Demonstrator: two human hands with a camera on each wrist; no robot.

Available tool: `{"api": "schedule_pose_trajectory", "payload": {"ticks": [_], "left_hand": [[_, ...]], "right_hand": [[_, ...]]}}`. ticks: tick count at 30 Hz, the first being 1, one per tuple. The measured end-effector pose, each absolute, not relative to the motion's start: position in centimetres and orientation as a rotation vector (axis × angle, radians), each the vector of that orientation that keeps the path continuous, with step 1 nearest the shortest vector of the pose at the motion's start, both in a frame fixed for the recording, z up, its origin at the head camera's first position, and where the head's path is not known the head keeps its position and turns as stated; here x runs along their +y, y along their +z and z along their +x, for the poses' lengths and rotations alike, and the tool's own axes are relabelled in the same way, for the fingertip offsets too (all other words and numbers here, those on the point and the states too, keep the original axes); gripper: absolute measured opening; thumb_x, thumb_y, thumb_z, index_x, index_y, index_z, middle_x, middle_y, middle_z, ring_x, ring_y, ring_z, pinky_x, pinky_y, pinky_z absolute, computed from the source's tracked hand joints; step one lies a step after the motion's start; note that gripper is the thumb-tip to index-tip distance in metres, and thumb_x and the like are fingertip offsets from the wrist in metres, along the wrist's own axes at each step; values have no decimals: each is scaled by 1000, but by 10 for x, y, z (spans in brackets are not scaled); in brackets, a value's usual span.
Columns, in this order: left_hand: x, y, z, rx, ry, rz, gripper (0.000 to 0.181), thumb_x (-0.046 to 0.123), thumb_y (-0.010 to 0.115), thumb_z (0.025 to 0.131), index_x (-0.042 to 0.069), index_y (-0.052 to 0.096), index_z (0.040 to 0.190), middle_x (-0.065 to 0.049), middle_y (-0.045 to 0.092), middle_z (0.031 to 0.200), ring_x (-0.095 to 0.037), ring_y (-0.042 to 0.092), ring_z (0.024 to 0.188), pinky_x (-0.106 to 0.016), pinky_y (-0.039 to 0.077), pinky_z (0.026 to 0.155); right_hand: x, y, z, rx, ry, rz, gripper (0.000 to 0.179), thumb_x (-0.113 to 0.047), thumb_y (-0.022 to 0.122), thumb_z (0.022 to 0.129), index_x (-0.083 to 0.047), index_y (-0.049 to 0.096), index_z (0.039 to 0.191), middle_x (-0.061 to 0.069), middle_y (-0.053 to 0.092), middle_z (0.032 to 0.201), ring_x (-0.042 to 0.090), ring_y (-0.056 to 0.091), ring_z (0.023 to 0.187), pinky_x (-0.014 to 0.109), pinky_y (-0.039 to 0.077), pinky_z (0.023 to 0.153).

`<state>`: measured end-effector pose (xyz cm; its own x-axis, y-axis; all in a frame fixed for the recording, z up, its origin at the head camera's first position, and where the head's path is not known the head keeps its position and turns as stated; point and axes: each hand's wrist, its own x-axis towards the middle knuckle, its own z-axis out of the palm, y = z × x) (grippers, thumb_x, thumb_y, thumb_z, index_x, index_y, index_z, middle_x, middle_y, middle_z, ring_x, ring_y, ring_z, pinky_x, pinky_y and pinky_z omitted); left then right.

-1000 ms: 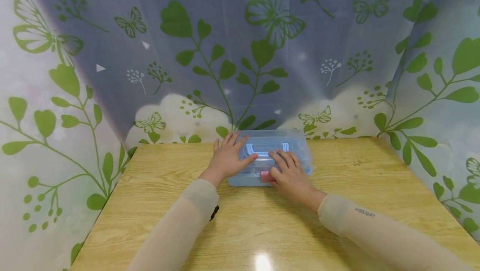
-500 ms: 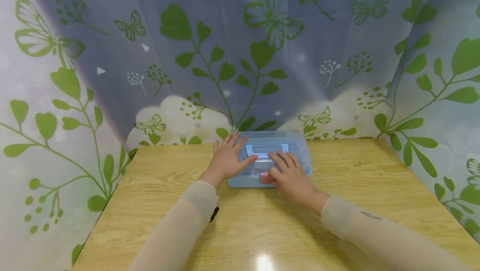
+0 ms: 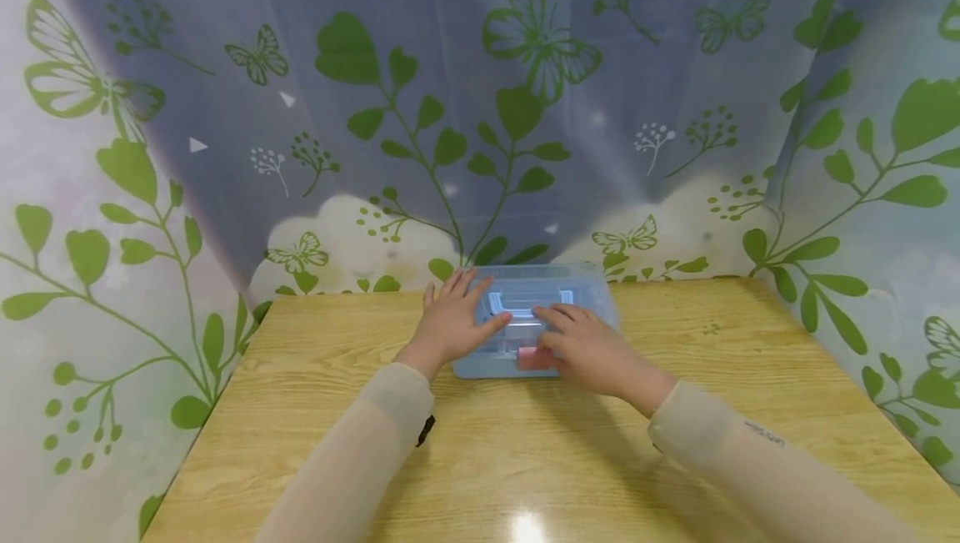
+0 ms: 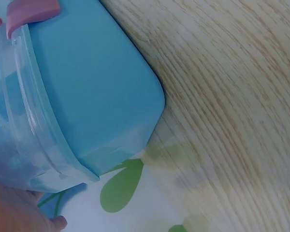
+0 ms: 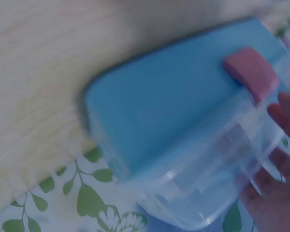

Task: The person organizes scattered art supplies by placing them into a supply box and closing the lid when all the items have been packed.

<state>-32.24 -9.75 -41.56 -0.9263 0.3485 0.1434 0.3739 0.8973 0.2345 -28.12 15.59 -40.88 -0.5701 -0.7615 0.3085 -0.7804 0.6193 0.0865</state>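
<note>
A plastic storage box stands at the table's back edge, with a blue base, a clear lid, a folded blue carry handle and a pink front latch. My left hand rests on the lid's left side, fingers spread. The right hand lies over the lid's front right, its fingertips by the handle and its thumb close to the latch. In the right wrist view, thumb and fingers appear beside the pink latch, with the blue base in front. The left wrist view shows the base's corner.
The box sits on a wood-grain table. Right behind it hangs a curtain printed with green leaves and butterflies, which also closes in both sides. A bright light reflection lies on the table's front.
My right hand has shifted slightly right and its thumb has come back from the latch, which now shows more fully. The left hand stays in place on the lid.
</note>
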Motion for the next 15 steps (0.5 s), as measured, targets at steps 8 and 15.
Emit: {"api": "schedule_pose_trajectory", "payload": {"ticks": [8,15], "left_hand": [[-102,-420,-323,-2893,-446,-567,83,76,36,95,22,33,158,-8,21,166,-31,13,153,-66,6,116],[-113,-412,-317,-2834,-415,-605,79,71,41,96,22,34,157,-8,26,164,-28,19,152,-65,7,117]], "right_hand": [[166,-368,-289,-2795,291,1288,22,-17,72,94,-10,71,114,9,66,124,32,61,116,51,48,98],[191,-339,-288,-3020,406,1127,36,-24,64,100,-5,63,131,13,61,135,35,56,125,53,45,102]]}}
